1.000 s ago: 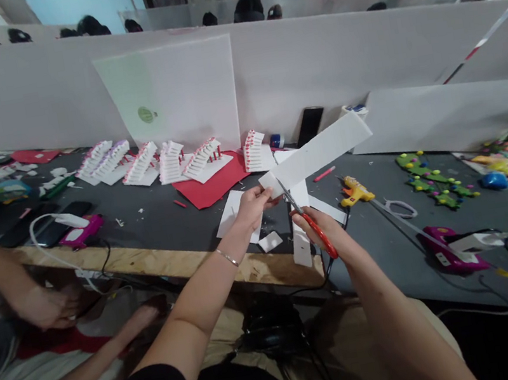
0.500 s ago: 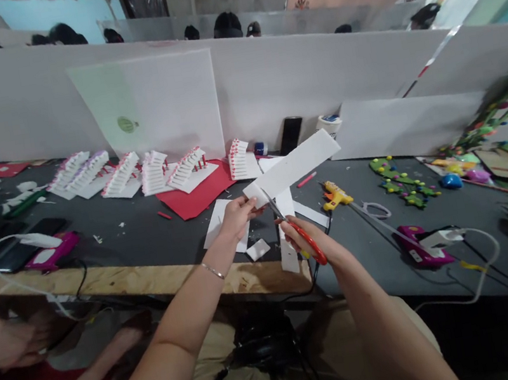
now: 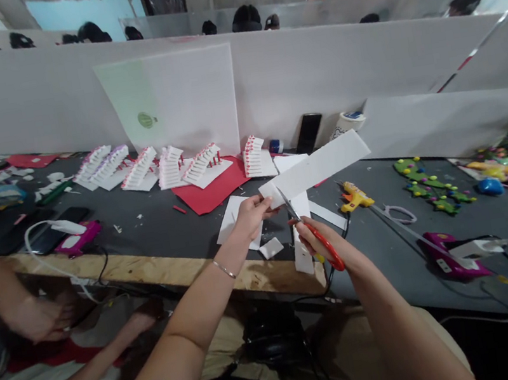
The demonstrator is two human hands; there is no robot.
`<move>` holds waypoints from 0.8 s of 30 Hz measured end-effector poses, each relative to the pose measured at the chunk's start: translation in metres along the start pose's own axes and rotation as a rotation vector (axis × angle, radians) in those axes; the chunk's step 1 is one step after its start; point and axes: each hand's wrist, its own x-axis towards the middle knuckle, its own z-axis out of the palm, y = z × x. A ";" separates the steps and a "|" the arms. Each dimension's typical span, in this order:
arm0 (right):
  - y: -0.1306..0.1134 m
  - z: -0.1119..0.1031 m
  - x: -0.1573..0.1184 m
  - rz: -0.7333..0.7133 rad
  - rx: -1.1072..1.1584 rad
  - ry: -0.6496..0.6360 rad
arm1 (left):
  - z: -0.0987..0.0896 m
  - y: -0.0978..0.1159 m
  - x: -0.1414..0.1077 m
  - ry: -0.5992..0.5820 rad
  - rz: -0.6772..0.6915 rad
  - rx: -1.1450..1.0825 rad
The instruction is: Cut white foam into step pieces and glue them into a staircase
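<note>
Red-handled scissors [image 3: 327,245] overlap a long, slanting white strip [image 3: 320,164].

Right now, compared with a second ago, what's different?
The far end of the white strip has dipped a little, showing more of the white container behind and covering more of the pink stick. Nothing was grabbed or let go: the left hand still holds the strip, the right hand the scissors.

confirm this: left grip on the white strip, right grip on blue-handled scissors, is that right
The handles are red, not blue, as the head view shows; the left grip is on the white strip and the right grip on scissors, as you say.
</note>
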 end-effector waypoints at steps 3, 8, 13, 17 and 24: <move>0.001 -0.001 0.000 -0.017 -0.074 0.026 | -0.002 -0.001 -0.002 -0.017 0.009 0.003; -0.005 0.001 -0.001 0.019 -0.211 0.050 | -0.002 -0.003 -0.004 -0.007 0.000 0.022; -0.009 0.005 -0.003 -0.005 -0.344 0.121 | -0.003 -0.004 -0.006 0.014 -0.016 0.009; -0.007 0.006 -0.003 -0.013 -0.406 0.134 | -0.005 -0.004 -0.006 -0.001 -0.034 -0.015; -0.003 0.013 -0.003 -0.058 -0.441 0.203 | -0.005 -0.006 -0.006 0.005 -0.049 -0.029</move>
